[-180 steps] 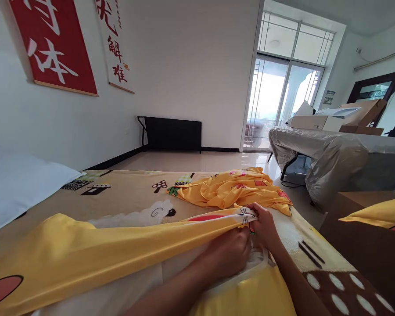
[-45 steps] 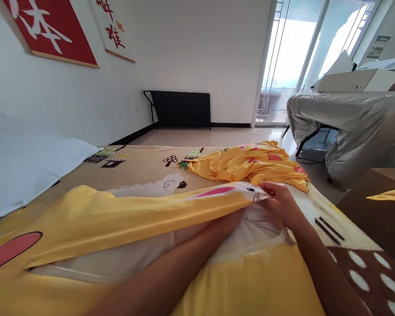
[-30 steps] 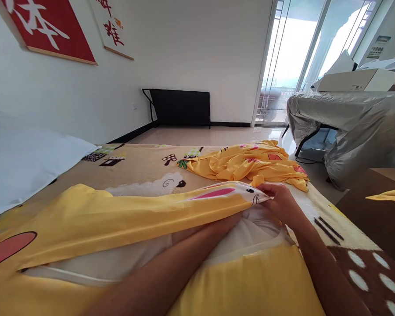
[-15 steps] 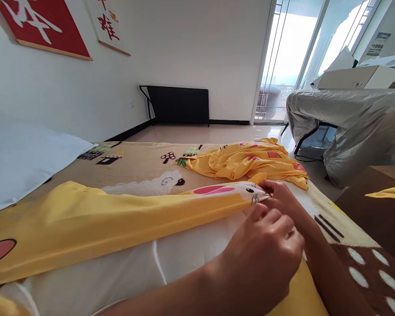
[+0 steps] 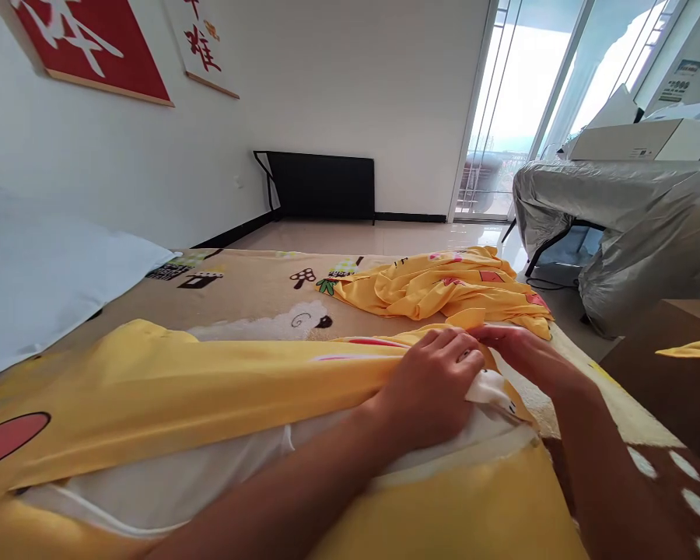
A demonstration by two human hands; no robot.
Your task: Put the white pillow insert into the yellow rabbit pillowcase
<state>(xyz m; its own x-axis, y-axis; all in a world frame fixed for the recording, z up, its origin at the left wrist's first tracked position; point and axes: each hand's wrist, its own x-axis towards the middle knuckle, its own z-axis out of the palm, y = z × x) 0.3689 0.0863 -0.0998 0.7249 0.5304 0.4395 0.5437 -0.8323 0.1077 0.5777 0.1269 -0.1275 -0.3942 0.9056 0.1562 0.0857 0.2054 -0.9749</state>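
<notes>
A white pillow lies in front of me, partly inside a yellow printed pillowcase whose long side gapes open. My left hand is closed over the pillowcase's upper edge near its right end, fingers curled into the cloth. Just beyond it, my right hand has its fingertips on the yellow cloth at the far corner; its thumb side is partly hidden. Below both hands, a white printed patch of the cover is folded over the pillow.
A patterned blanket covers the bed. A crumpled yellow cloth lies beyond my hands. At left is a pale blue pillow. To the right stand a brown box and a plastic-covered table carrying a white box.
My left hand has moved left and forward onto the pillowcase's edge. The rabbit-print edge there has folded over, and the cover's lower right part is spread wider. My view has shifted slightly left.
</notes>
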